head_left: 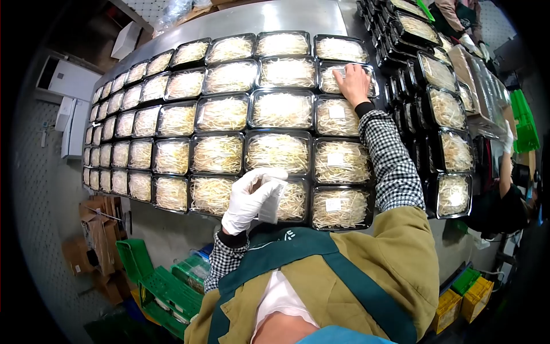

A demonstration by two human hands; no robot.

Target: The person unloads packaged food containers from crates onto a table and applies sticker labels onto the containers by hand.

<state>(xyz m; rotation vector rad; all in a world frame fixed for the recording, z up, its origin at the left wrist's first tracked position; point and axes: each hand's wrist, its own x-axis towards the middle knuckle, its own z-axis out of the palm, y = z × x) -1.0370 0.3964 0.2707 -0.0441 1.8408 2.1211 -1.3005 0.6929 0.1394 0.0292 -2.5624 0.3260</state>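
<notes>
My left hand, in a white glove, is closed around a strip of white labels above the near row of trays. My bare right hand lies with its fingers stretched out on a black tray of bean sprouts, second from the back in the right column. Under its fingertips shows part of a pale label. Toward me in that column, trays carry white labels, such as the label on the middle tray. Left of that column, the tray and its neighbours show no label.
Several rows of filled trays cover the metal table. Stacked trays stand close on the right. Green crates are at lower left, yellow crates at lower right. Other people are on the right side.
</notes>
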